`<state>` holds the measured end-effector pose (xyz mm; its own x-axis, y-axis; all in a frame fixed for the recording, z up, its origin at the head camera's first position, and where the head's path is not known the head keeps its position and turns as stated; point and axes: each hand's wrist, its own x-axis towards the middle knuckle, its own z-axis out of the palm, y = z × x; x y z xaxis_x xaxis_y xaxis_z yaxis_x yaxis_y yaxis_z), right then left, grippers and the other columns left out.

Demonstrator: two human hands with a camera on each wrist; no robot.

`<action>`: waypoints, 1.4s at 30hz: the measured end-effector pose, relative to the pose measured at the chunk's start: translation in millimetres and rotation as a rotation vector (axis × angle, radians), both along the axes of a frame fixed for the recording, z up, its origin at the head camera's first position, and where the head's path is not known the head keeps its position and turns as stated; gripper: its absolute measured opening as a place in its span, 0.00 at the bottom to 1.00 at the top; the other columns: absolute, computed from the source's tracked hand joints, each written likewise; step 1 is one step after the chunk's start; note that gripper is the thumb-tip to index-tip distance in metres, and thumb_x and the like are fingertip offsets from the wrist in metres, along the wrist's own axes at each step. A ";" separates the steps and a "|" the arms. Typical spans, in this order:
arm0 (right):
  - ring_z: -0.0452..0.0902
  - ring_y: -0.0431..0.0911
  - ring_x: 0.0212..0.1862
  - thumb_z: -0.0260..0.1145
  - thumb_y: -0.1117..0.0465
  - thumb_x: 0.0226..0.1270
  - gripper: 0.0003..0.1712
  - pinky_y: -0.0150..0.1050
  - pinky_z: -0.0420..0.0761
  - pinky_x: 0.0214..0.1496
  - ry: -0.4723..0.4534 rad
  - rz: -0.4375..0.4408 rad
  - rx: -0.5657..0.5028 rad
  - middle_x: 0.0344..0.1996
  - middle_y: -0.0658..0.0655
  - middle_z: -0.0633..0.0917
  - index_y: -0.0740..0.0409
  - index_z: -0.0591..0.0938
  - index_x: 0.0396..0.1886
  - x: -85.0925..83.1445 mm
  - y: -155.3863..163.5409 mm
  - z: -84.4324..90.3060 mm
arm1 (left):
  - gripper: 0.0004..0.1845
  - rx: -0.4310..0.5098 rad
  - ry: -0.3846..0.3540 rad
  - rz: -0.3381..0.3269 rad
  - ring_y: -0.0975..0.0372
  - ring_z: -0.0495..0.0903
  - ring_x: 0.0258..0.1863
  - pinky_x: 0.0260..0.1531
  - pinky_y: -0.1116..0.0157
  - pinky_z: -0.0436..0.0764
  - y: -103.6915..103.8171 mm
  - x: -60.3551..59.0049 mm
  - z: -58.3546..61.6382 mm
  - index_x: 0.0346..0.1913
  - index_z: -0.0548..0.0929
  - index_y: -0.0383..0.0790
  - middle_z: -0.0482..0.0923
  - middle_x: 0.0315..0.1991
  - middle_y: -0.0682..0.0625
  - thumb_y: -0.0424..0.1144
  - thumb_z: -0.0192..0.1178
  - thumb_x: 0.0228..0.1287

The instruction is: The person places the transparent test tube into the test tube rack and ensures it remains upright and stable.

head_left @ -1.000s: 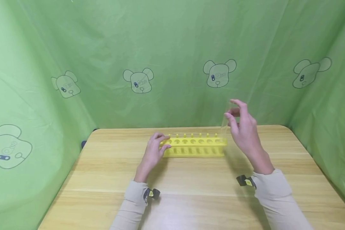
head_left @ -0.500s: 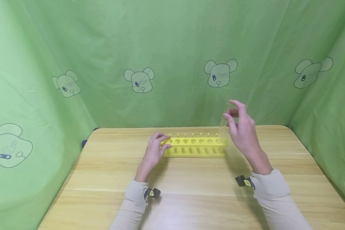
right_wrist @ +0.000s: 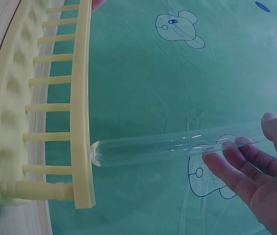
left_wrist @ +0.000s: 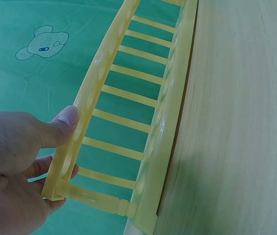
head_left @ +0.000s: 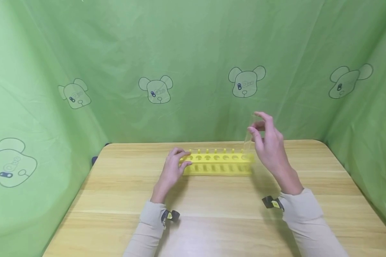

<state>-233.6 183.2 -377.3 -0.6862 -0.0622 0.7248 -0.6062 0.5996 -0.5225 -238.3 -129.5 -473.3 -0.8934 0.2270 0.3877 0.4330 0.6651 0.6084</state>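
Wooden table [head_left: 212,203], yellow test tube rack [head_left: 217,164] sits near its far edge, holes all empty. My left hand [head_left: 172,169] grips the rack's left end, thumb on the top rail. My right hand [head_left: 270,146] pinches a clear, empty test tube [right_wrist: 167,145], its rounded tip at the rack's rightmost hole.

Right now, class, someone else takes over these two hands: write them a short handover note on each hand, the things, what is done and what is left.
Left hand: grips the left end of the yellow rack, thumb on its top rail.
Right hand: pinches a clear test tube near its open end, roughly upright, rounded tip at the rack's rightmost hole, not seated.
Rack stands on the wooden table; its holes look empty.
Done: tube brought to the hole.
Left: lower it in.
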 end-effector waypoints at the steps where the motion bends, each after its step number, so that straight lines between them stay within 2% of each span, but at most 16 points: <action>1: 0.80 0.50 0.38 0.61 0.69 0.76 0.28 0.22 0.82 0.35 0.001 0.001 0.000 0.39 0.63 0.82 0.60 0.66 0.72 -0.1 -0.5 0.0 | 0.21 -0.001 0.000 0.000 0.53 0.76 0.56 0.62 0.59 0.78 0.0 -0.2 -0.1 0.58 0.84 0.34 0.77 0.53 0.44 0.37 0.70 0.64; 6: 0.79 0.49 0.38 0.61 0.69 0.77 0.28 0.28 0.85 0.34 -0.002 0.006 -0.002 0.39 0.63 0.82 0.59 0.66 0.72 -0.4 -2.4 -0.8 | 0.21 -0.005 0.008 -0.004 0.52 0.76 0.55 0.61 0.59 0.79 -0.1 -0.8 -1.0 0.58 0.85 0.33 0.77 0.53 0.44 0.37 0.70 0.64; 13: 0.80 0.51 0.39 0.61 0.68 0.77 0.27 0.18 0.80 0.35 0.005 0.015 0.001 0.39 0.63 0.81 0.60 0.66 0.72 -0.5 -5.2 -1.0 | 0.21 -0.014 0.004 -0.001 0.53 0.76 0.56 0.62 0.60 0.79 0.7 -0.9 -1.0 0.58 0.85 0.34 0.77 0.53 0.44 0.37 0.70 0.63; 23: 0.79 0.50 0.37 0.61 0.70 0.76 0.28 0.19 0.80 0.35 0.023 0.021 0.008 0.38 0.63 0.81 0.60 0.66 0.72 -1.0 -9.3 0.8 | 0.21 -0.010 -0.003 0.003 0.53 0.76 0.56 0.62 0.60 0.78 0.6 0.0 -0.7 0.58 0.85 0.34 0.77 0.53 0.45 0.38 0.70 0.63; 31: 0.79 0.49 0.38 0.61 0.69 0.76 0.28 0.22 0.82 0.34 0.021 0.030 0.000 0.38 0.63 0.82 0.60 0.66 0.72 -1.9 -13.8 1.9 | 0.21 -0.008 0.002 0.003 0.53 0.76 0.56 0.62 0.60 0.78 0.4 -0.4 -0.9 0.58 0.85 0.34 0.77 0.53 0.44 0.37 0.70 0.63; 38: 0.80 0.52 0.36 0.61 0.69 0.76 0.28 0.35 0.87 0.32 0.000 0.036 -0.005 0.39 0.63 0.82 0.60 0.66 0.72 -1.8 -17.3 1.8 | 0.21 -0.007 -0.002 0.007 0.53 0.76 0.56 0.63 0.60 0.78 -0.2 -0.8 -0.7 0.58 0.85 0.35 0.77 0.53 0.45 0.38 0.70 0.63; 42: 0.80 0.52 0.37 0.61 0.69 0.76 0.28 0.34 0.87 0.33 -0.011 0.046 -0.012 0.39 0.63 0.82 0.59 0.66 0.72 -2.0 -19.8 2.1 | 0.21 -0.004 -0.008 0.005 0.53 0.76 0.56 0.63 0.60 0.78 -0.6 -0.7 -0.6 0.58 0.85 0.35 0.77 0.54 0.45 0.38 0.70 0.63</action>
